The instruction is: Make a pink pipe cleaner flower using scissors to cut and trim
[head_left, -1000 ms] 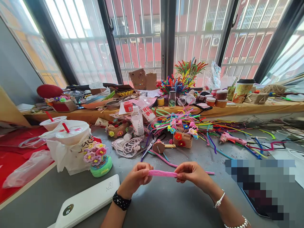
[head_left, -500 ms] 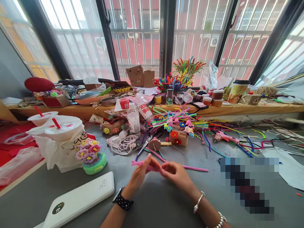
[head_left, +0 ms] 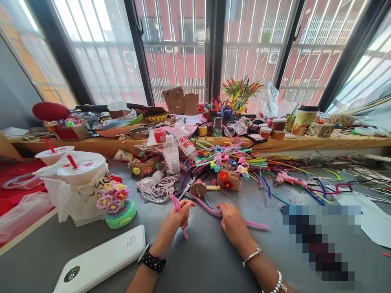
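left hand holds a pink fuzzy piece, right hand is at a long pink stem

the left hand (head_left: 179,217) has its grip closed on the pink fuzzy piece (head_left: 176,202), which is above the counter (head_left: 195,264) and tilted; one end comes out above the fist and the other end below it. the right hand (head_left: 233,224) is bent over the long pink stem (head_left: 258,226), which lies on the counter and comes out at both sides of this hand. its fingertips are at the stem, but i cannot tell if the grip is pinched on it or a little apart.

behind the hands there are scissors (head_left: 185,190), just beside a round brown disc (head_left: 198,189), and a small box with flowers (head_left: 229,180). strings of beads (head_left: 159,189) lie to the left, near a clear bottle (head_left: 171,156). a white power bank (head_left: 102,258) is left of the left wrist, and a pink glue gun (head_left: 290,179) lies at the right.
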The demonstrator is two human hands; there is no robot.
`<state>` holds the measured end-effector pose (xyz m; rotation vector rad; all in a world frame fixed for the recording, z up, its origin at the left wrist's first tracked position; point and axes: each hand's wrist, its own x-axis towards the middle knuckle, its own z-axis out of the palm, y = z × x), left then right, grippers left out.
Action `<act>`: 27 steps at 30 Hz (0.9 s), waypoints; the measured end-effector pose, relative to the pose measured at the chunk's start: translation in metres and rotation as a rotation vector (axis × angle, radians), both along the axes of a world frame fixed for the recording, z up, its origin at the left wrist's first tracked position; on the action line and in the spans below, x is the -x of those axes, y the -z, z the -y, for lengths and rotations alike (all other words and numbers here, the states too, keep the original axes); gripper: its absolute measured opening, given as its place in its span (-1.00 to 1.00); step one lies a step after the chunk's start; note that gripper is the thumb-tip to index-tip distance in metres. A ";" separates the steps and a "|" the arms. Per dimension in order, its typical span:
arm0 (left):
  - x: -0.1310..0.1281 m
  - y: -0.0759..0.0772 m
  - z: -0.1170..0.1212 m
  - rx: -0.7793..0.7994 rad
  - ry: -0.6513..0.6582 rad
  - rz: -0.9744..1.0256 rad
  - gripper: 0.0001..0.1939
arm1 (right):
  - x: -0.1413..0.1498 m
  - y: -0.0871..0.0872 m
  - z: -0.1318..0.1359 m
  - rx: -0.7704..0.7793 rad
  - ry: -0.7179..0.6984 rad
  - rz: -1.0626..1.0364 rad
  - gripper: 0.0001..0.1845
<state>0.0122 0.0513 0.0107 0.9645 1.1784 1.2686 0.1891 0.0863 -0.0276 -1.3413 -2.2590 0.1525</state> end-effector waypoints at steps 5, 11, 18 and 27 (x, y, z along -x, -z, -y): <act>0.000 -0.006 0.003 0.061 0.058 0.002 -0.60 | -0.010 -0.013 0.010 -0.252 -0.070 -0.231 -0.69; 0.004 -0.004 -0.001 0.003 0.087 0.223 -0.61 | -0.006 -0.023 0.021 -0.391 -0.251 -0.253 -0.68; 0.011 -0.002 -0.001 -0.091 -0.063 0.403 -0.77 | -0.009 -0.020 0.028 -0.272 -0.094 -0.469 -0.86; -0.003 -0.002 0.006 -0.020 0.238 0.256 -0.71 | -0.006 -0.022 0.015 0.682 -0.208 -1.522 -0.67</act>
